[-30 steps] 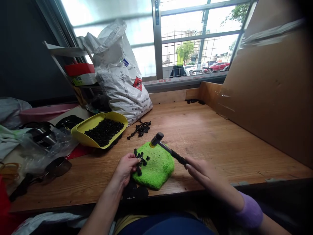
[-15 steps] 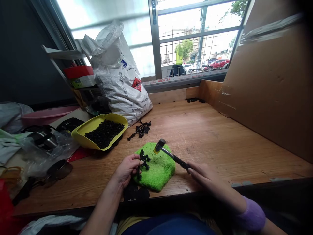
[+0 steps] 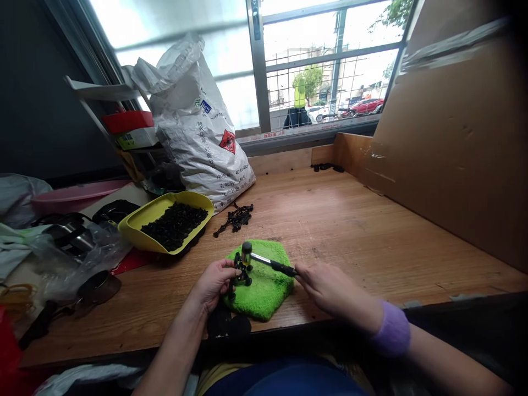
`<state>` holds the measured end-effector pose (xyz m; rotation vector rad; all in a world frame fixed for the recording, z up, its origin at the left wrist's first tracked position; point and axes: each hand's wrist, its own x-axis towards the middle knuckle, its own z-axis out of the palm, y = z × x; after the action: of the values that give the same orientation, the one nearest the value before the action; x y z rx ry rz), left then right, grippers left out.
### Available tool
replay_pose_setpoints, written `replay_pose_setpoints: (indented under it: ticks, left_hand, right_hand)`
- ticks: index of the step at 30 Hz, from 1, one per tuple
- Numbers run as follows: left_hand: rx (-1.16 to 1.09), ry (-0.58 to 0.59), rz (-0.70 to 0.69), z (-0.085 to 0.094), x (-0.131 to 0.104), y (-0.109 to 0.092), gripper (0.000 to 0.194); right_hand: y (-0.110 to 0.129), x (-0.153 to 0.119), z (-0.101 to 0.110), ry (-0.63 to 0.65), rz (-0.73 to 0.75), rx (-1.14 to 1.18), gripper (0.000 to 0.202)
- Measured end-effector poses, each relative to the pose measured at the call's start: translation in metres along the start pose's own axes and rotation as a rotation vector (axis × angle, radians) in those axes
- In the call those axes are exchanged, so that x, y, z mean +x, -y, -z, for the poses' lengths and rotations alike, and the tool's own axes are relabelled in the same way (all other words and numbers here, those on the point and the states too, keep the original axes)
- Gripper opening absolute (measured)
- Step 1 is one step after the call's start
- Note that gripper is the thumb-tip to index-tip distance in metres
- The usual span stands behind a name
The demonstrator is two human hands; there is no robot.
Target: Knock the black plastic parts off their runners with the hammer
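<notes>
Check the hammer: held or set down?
Held. The right hand grips the hammer by its black handle, head over the green pad.

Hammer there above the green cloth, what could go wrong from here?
The hammer's head is close to the left hand, so a stray blow might catch it. The green cloth looks soft, so the branched black piece could shift if struck.

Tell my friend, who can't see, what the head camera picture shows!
A right hand holds a hammer, its head close to a branching black part the left hand pinches over a green pad on a wooden table. Farther left are a yellow tray of black pieces and a white sack.
</notes>
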<state>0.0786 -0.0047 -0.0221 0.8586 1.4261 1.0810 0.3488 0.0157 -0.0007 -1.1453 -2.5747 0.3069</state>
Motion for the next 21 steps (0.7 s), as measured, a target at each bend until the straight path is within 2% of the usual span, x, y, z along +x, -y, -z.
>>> replay_pose_setpoints:
  ticks: [1,5,9,13,17,19,21]
  left_hand:
    - [-0.004,0.000,0.005,0.000,0.000,-0.001,0.025]
    - [0.000,-0.003,0.006,-0.002,-0.001,-0.003,0.024]
    - [0.008,-0.007,0.028,-0.001,-0.002,-0.002,0.024]
    - [-0.019,-0.016,0.013,-0.004,0.001,0.002,0.027]
    - [-0.012,-0.021,-0.012,-0.008,0.002,0.000,0.029]
    - [0.001,-0.013,-0.044,0.002,-0.013,-0.001,0.031]
    - [0.017,-0.021,-0.073,0.029,-0.043,0.004,0.035]
  right_hand:
    - [0.001,0.001,0.002,0.019,-0.003,-0.045,0.021]
    - [0.003,0.002,0.005,-0.094,0.025,0.042,0.022]
    - [0.001,0.002,0.000,0.033,0.006,-0.090,0.022]
    - [0.002,0.003,-0.007,-0.020,0.013,-0.100,0.023]
    - [0.004,0.005,-0.011,0.067,-0.006,-0.106,0.023]
    - [-0.002,0.002,-0.013,0.064,0.003,0.003,0.027]
    - [-0.015,-0.004,-0.014,0.051,0.000,0.234,0.033]
